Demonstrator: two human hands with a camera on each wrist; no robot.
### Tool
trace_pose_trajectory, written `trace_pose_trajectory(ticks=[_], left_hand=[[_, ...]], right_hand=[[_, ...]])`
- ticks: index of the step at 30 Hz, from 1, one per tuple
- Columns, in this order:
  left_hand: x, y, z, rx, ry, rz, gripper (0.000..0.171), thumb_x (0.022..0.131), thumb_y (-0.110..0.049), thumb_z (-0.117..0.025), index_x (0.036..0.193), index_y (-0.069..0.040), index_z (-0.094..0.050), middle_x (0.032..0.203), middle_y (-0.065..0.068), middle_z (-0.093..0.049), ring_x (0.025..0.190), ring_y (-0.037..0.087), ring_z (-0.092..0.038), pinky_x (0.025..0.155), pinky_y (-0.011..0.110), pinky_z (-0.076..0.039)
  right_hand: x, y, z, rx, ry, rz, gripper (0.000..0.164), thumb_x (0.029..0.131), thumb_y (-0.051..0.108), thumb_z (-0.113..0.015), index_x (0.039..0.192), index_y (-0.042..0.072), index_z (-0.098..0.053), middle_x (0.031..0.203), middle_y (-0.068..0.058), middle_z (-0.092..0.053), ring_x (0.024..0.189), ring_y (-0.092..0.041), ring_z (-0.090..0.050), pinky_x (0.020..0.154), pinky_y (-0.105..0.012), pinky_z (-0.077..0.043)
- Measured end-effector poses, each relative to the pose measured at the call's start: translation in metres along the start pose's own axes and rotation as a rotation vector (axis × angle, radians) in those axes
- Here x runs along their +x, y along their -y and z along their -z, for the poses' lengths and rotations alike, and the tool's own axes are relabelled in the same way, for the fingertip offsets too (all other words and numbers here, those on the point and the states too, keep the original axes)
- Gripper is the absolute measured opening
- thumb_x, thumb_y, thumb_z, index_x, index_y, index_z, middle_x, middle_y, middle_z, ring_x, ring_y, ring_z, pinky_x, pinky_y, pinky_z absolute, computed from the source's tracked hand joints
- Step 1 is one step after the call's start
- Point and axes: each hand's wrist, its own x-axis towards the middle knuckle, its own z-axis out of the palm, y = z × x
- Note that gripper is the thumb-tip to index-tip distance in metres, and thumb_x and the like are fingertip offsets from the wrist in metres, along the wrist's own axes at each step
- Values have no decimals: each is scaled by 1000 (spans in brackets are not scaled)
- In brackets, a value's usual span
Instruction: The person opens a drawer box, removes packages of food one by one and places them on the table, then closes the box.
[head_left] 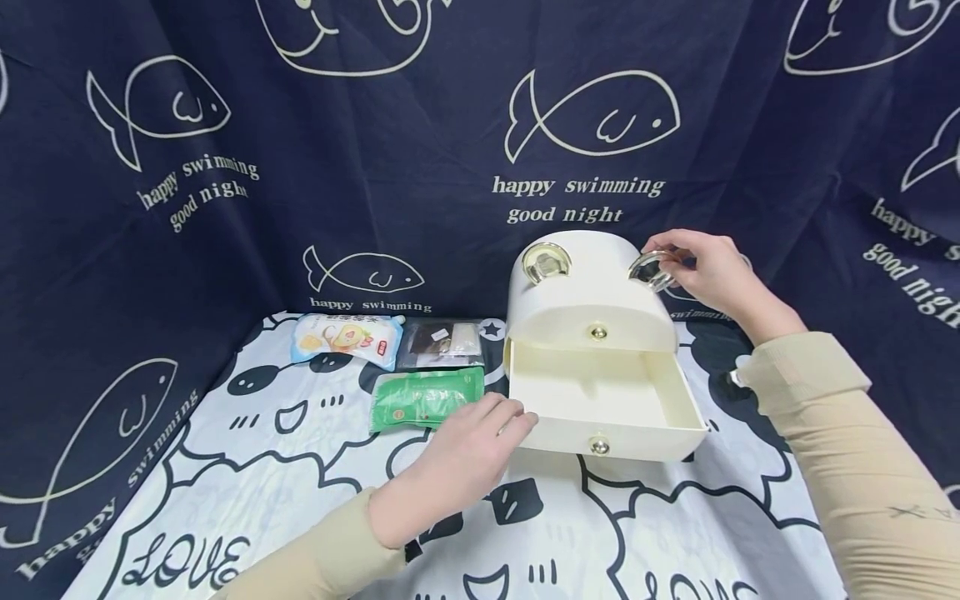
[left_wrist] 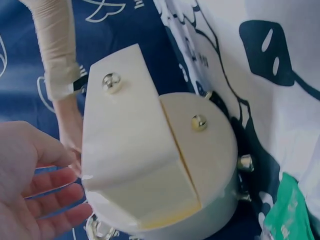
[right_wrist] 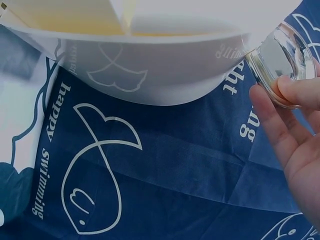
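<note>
A glossy white plastic box with a rounded top (head_left: 592, 287) stands on the right half of the worktop, near the backdrop. Its lower drawer, a shallow white plastic tray with a bowed front (head_left: 652, 442), is pulled out, showing a smooth, pale interior; a round, shiny gold-toned knob (head_left: 599, 446) sits on its front, with a matching upper knob (head_left: 597, 332) above the opening. A round, mirror-bright metallic disc (head_left: 547, 262) juts from the left of the box's top. On the other side, the right hand (head_left: 708, 262) pinches the rim of a second shiny, round metallic disc (head_left: 651, 268) between thumb and fingers. The left hand (head_left: 476, 442) is near the drawer's left front corner, its fingers loosely bent and holding nothing; whether they touch the plastic is unclear. Both sleeves (head_left: 862, 467) are cream and softly wrinkled.

Left of the box lie a puffy blue-and-white printed pouch (head_left: 348, 337), a flat dark packet with a glossy, see-through surface (head_left: 442, 343) and a crinkled green packet (head_left: 427, 396). White cloth with black cartoon faces (head_left: 285, 467) covers the worktop; creased navy fabric with white fish outlines (head_left: 420, 150) hangs behind.
</note>
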Motion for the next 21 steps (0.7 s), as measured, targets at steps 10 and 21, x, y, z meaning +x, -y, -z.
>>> trace_pose_trajectory(ticks=[10,21], left_hand=[[9,-11,-19,108,-130,-121,27,96,-9,-36,103,-12,-62,101,0,-62,91,16,-56,73,25,-45],[20,-22,-39,203,-179,-230,33,94,-5,-32,103,-15,-63,103,1,-63,93,17,-56,73,25,-43]], right_hand=[[1,0,-2,-6,-11,11,30,79,-12,-61,100,8,-68,95,-10,-69,84,-28,-65,65,0,-33],[1,-2,-2,-7,-14,10,30,79,-11,-61,100,9,-68,94,-10,-69,83,-29,-66,62,-1,-33]])
